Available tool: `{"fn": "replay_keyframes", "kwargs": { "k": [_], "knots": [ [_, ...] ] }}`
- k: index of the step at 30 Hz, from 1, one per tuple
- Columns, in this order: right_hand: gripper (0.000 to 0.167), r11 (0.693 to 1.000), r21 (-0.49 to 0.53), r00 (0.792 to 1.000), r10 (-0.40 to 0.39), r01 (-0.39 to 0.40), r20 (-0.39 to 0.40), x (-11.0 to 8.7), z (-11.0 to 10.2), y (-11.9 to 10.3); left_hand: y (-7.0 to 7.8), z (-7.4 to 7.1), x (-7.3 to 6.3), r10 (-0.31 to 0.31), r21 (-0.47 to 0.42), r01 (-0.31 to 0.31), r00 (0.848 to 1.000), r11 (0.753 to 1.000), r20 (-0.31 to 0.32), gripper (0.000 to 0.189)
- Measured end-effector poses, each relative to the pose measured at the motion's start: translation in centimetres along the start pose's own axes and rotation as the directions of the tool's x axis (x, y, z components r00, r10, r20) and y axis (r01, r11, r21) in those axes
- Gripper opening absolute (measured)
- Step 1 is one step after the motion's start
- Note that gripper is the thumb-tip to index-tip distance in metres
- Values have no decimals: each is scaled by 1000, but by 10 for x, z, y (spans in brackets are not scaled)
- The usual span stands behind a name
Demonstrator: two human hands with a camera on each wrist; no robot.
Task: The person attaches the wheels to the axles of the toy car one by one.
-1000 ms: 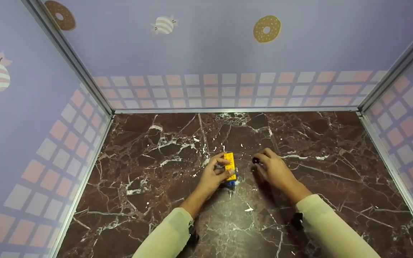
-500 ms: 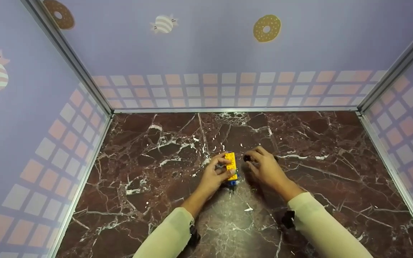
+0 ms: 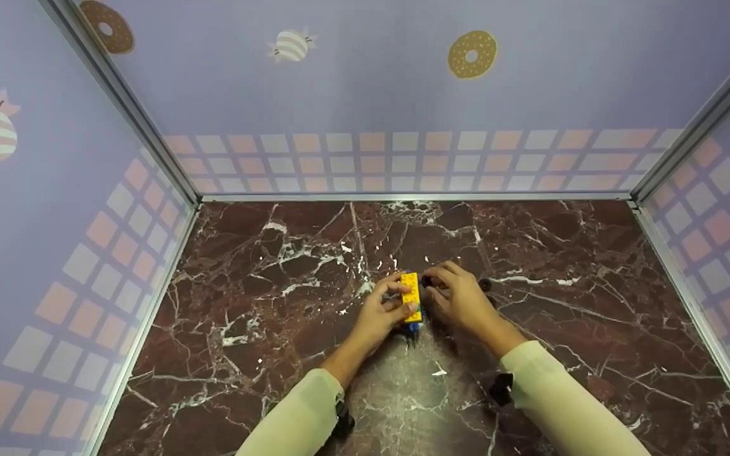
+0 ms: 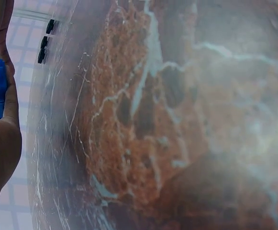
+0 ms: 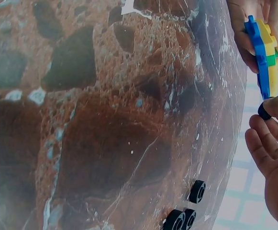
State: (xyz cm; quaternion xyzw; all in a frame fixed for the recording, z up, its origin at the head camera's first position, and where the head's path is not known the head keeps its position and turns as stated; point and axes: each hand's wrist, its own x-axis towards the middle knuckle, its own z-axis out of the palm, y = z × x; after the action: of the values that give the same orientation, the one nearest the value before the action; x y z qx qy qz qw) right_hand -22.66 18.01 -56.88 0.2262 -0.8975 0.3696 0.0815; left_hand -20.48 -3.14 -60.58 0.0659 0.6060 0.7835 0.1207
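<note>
A toy brick vehicle with yellow studded bricks (image 3: 410, 294), a green piece (image 5: 271, 60) and a blue base (image 5: 259, 57) is gripped by my left hand (image 3: 379, 311) near the middle of the table. Between thumb and fingers my right hand (image 3: 466, 303) pinches a small black wheel (image 5: 263, 112). In the right wrist view this wheel is right at the lower end of the blue base. The left wrist view shows only part of the left hand, with the blue base (image 4: 1, 88) along its palm side.
Loose black wheels (image 5: 197, 191) lie on the dark red marbled table (image 3: 289, 380); one wheel (image 3: 485, 284) shows just beyond the right hand. Lilac patterned panels (image 3: 365, 95) wall in the back and both sides. Black straps with small devices (image 3: 501, 387) are on the wrists.
My right hand has moved left with the wheel, up to the vehicle's side. A loose wheel on the table has come into view behind it. The left hand has shifted only slightly.
</note>
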Motion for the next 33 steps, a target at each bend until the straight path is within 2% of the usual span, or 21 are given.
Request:
{"fn": "replay_keyframes", "kwargs": {
  "k": [6, 16, 23, 33],
  "knots": [
    [28, 1000, 20, 1000, 8, -8, -5, 0, 1, -3, 0, 2, -1, 5, -17, -5, 1000, 1000, 2, 37],
    [28, 999, 50, 1000, 21, -22, 8, 0, 0, -7, 3, 0, -2, -24, -60, 25, 1000, 998, 19, 39],
    [26, 998, -1, 997, -60, 60, -42, 3, 3, -9, 4, -2, -1, -35, -50, 35, 999, 998, 8, 36],
    [25, 998, -47, 998, -44, 42, -52, 3, -1, -15, 5, 2, -1, 7, -22, -7, 1000, 1000, 4, 32]
  ]
}}
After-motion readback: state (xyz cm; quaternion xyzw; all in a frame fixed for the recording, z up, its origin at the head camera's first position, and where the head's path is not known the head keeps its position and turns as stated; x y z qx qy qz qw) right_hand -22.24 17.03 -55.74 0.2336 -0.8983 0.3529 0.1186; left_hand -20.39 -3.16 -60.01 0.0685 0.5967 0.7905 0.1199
